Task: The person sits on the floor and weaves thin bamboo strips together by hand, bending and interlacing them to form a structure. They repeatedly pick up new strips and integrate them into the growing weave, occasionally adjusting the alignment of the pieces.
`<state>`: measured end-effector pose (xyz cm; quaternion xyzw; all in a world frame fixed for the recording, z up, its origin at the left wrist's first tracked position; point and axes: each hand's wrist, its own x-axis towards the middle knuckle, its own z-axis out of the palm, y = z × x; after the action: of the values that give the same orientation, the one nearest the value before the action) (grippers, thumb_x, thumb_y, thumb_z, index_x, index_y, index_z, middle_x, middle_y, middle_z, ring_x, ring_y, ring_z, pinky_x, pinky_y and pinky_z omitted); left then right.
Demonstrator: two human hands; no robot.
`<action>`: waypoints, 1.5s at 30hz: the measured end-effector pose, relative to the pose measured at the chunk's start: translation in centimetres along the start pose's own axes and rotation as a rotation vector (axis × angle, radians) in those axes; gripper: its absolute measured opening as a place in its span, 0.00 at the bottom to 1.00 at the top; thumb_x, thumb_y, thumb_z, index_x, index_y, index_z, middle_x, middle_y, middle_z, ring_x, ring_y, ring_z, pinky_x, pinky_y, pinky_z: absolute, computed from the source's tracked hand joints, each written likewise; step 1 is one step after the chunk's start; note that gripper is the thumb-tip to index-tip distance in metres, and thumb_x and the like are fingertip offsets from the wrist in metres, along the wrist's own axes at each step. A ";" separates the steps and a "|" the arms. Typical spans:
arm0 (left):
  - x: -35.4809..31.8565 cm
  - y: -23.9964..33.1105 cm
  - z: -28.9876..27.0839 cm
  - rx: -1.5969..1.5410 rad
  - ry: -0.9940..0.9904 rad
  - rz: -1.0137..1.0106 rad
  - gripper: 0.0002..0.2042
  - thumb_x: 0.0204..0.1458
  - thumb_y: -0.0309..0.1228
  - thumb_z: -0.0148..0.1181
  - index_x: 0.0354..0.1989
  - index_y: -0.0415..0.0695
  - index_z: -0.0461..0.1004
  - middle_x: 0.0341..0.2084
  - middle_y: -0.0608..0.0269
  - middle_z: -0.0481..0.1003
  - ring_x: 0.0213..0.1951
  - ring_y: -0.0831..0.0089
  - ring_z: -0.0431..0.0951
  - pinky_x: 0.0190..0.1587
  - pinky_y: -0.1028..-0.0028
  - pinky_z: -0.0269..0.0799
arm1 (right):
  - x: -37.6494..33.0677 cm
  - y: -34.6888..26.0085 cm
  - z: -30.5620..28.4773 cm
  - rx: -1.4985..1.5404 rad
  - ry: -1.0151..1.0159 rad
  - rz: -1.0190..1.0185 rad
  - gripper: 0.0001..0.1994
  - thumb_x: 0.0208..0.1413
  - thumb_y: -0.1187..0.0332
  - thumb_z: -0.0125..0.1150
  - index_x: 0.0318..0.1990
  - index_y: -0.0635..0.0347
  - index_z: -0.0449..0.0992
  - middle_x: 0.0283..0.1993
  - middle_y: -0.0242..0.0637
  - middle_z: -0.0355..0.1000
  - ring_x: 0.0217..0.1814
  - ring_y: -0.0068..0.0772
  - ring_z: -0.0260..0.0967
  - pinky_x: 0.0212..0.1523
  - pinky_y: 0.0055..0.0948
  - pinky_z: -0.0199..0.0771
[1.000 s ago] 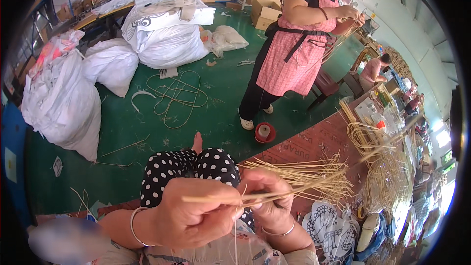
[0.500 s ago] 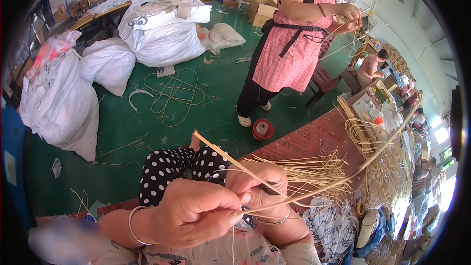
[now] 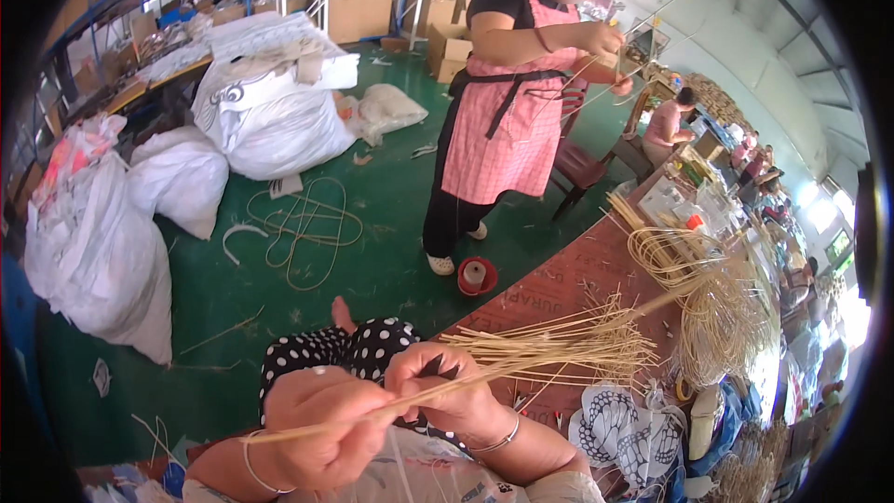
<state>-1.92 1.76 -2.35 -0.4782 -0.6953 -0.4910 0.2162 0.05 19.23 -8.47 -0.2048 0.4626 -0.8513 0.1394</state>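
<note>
A single pale rattan strand (image 3: 438, 393) is pinched by both hands, low in the head view over the lap. The left hand (image 3: 321, 424) is closed around the strand's near end; its grip is pressed together, with the tip sticking out lower left, past a thin bracelet (image 3: 250, 466) on the wrist. The right hand (image 3: 445, 391) is curled, thumb and fingers pinching the same strand a little further along. From there the strand runs up and right, over the bench (image 3: 568, 284), toward a coiled bundle of rattan (image 3: 717, 303).

A fan of loose rattan strips (image 3: 568, 346) is laid on the bench just right of the right hand — whether any of it is also caught in that hand cannot be told. A black-and-white patterned cloth (image 3: 615, 424) lies at the bench's near edge. A polka-dot trouser leg (image 3: 358, 354) shows behind the hands.

On the green floor (image 3: 307, 317), a small red spool (image 3: 476, 275) stands beside the bench edge. Further back — a person in a pink checked apron (image 3: 507, 121) stands holding thin strands at chest height. Large white sacks (image 3: 102, 242) are stacked at left, loops of cane (image 3: 303, 224) lie between them and the standing person, and cardboard boxes (image 3: 358, 0) are at the back wall.
</note>
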 end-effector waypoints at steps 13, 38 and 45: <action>-3.2 -0.9 -5.2 -0.002 0.921 -0.236 0.05 0.48 0.26 0.50 0.25 0.39 0.62 0.15 0.67 0.59 0.18 0.82 0.57 0.19 0.83 0.49 | -1.3 -11.6 3.6 -0.027 -1.040 -0.549 0.12 0.53 0.71 0.52 0.36 0.75 0.71 0.24 0.44 0.69 0.19 0.35 0.66 0.15 0.29 0.63; 1.3 0.1 -2.6 -0.049 0.029 -0.029 0.10 0.37 0.18 0.59 0.31 0.35 0.71 0.19 0.58 0.72 0.16 0.68 0.72 0.18 0.76 0.65 | 1.9 -3.3 7.1 0.555 -0.495 -0.297 0.12 0.53 0.66 0.52 0.32 0.69 0.73 0.22 0.41 0.68 0.15 0.29 0.63 0.14 0.27 0.61; 0.4 1.9 -3.0 -0.071 0.022 -0.029 0.11 0.35 0.19 0.61 0.30 0.38 0.70 0.15 0.61 0.71 0.14 0.70 0.70 0.15 0.76 0.63 | 0.4 -5.8 6.1 -0.611 -0.165 -0.189 0.11 0.50 0.65 0.54 0.34 0.65 0.73 0.25 0.43 0.69 0.19 0.33 0.65 0.19 0.28 0.64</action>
<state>-0.92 -0.59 0.12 -0.4701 -0.6818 -0.5238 0.1994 2.30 17.72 -0.49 -0.3473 0.6625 -0.6631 0.0287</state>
